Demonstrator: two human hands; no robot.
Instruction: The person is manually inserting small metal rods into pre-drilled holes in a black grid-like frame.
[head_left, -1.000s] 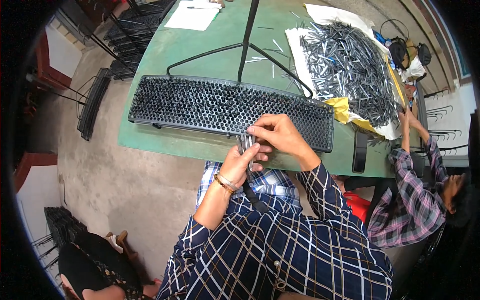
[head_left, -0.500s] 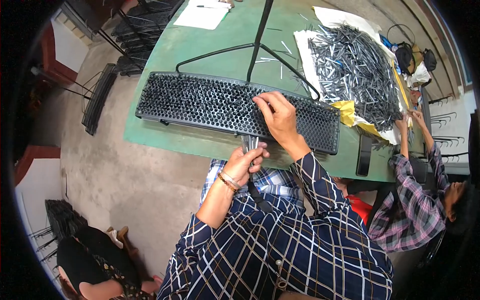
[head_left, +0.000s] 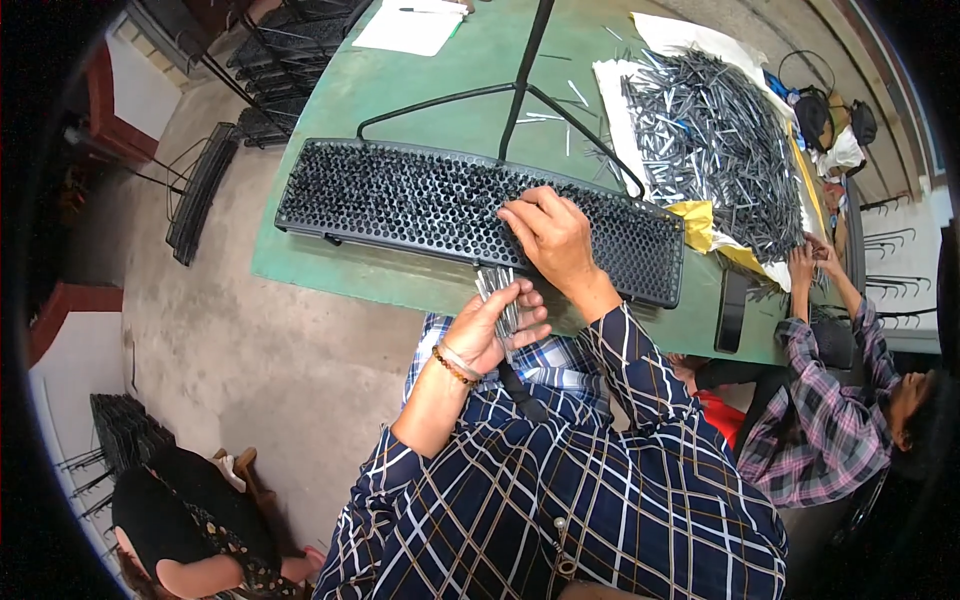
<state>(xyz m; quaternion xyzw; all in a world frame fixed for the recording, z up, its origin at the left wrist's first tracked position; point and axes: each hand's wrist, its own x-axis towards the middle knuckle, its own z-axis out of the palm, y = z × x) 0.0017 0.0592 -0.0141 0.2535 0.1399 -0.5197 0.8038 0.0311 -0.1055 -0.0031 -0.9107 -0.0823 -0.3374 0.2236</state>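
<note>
A long black block (head_left: 400, 206) full of small holes lies along the near edge of the green table, with short dark pieces standing in many holes toward its left and middle. Its black metal frame (head_left: 519, 100) reaches away across the table. My left hand (head_left: 486, 326), below the block's front edge, is closed around a bundle of thin silvery-grey strips (head_left: 499, 290) that fan out upward. Over the block, right of its middle, my right hand (head_left: 555, 240) has thumb and fingertips pinched together close to the holes. Whatever is between those fingertips is too small to make out.
Grey strips in a big pile (head_left: 710, 150) lie on a white and yellow sack at the right, where a co-worker's hands (head_left: 810, 262) touch its edge. A phone (head_left: 731, 312) rests near the table edge. White paper (head_left: 410, 27) lies far left; similar blocks (head_left: 200, 195) stand on the floor.
My right hand has shifted slightly left and down over the block. The fingers of my left hand have loosened a little, and its strips are spread wider.
</note>
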